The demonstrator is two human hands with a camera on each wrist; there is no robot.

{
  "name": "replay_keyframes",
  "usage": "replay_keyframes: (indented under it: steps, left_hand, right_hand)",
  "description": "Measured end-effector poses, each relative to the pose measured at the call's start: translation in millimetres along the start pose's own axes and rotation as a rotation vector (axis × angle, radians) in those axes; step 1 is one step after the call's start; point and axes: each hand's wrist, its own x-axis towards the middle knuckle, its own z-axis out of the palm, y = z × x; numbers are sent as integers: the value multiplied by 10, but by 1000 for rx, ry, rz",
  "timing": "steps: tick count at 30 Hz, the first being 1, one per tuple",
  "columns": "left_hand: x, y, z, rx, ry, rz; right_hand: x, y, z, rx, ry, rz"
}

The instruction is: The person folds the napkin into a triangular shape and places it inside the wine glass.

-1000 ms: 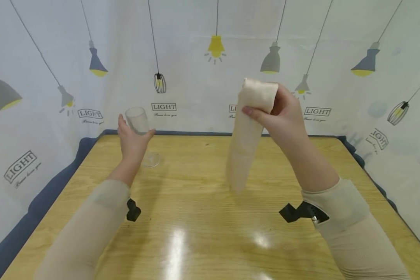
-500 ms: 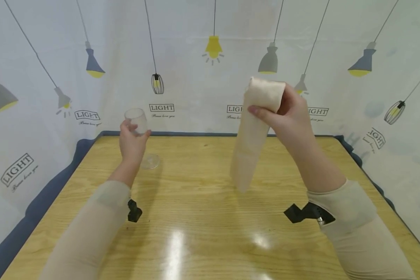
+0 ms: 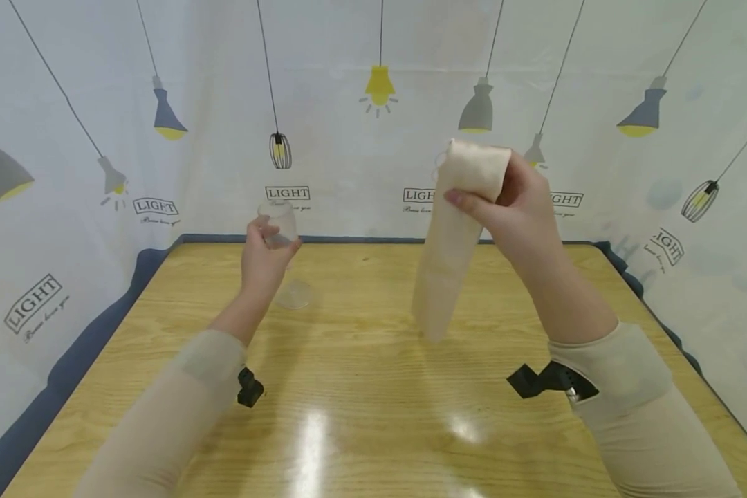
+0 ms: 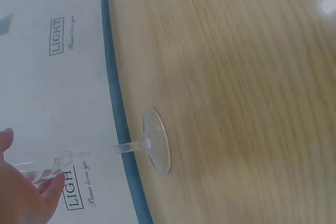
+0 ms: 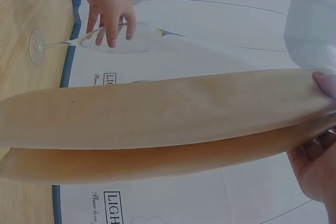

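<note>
My left hand [image 3: 264,259] grips a clear stemmed wine glass [image 3: 285,216] by its bowl, fingers and thumb curled round it. Its round foot [image 4: 156,141] is close over the wooden tabletop in the left wrist view. On the other side, my right hand [image 3: 528,207] pinches a folded cream satin cloth [image 3: 451,256] near its top, thumb in front. The cloth hangs as a long strip, its lower end low over the table. Seen from the right wrist, two layers of the cloth [image 5: 157,111] lie with a dark gap between them, and the glass stands upright beyond.
A light wooden table [image 3: 361,387] fills the lower view, with glare spots near its front. Behind it and along both sides hangs a white curtain [image 3: 342,145] printed with lamps, with a blue strip [image 3: 348,239] at the table's back edge.
My left fingers have closed round the glass bowl, and the hand has moved right with the glass. My right hand and the cloth have shifted slightly right.
</note>
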Motion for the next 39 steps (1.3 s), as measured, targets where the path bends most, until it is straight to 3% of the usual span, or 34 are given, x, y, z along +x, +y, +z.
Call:
replay_keyframes:
  steps: [8, 15, 25, 30, 39]
  left_hand:
    - [-171, 80, 268, 8, -106, 41]
    - [-382, 201, 548, 25, -203, 149]
    - [-620, 345, 899, -52, -324, 204]
    - [-720, 432, 1024, -42, -362, 229]
    - [-851, 477, 1141, 7, -427, 252]
  right_hand:
    - [-12, -5, -12, 19, 12, -10]
    - [-13, -25, -45, 4, 28, 3]
    - [2, -29, -110, -27, 31, -36]
    - [-1, -18, -146, -51, 30, -25]
    - [1, 66, -203, -199, -13, -4]
